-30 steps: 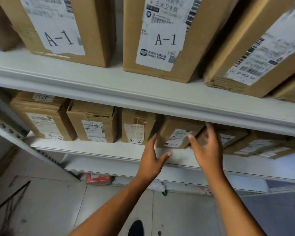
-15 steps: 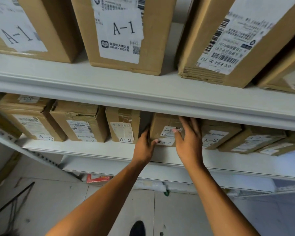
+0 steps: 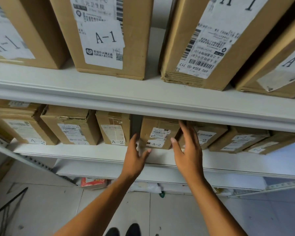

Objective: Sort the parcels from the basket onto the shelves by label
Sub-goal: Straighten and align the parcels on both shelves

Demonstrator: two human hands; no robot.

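A small brown parcel labelled A-2 (image 3: 158, 132) stands on the middle shelf (image 3: 92, 153), in a row of similar A-2 parcels. My left hand (image 3: 135, 155) is at its lower left front corner, fingers along the left side and thumb under the front edge. My right hand (image 3: 188, 147) is spread beside its right side, thumb in front of the face and fingertips up under the upper shelf's lip. Neither hand wraps the parcel. The basket is out of view.
Taller A-1 parcels (image 3: 102, 36) stand on the upper shelf (image 3: 109, 97). More A-2 parcels sit to the left (image 3: 114, 128) and right (image 3: 209, 135). A red packet (image 3: 92, 182) lies under the bottom shelf, and my shoes (image 3: 123, 229) are on the tiled floor.
Both hands reached in and pressed the A-2 parcel back into the row. They have since loosened, the right hand spreading off to the parcel's right side.
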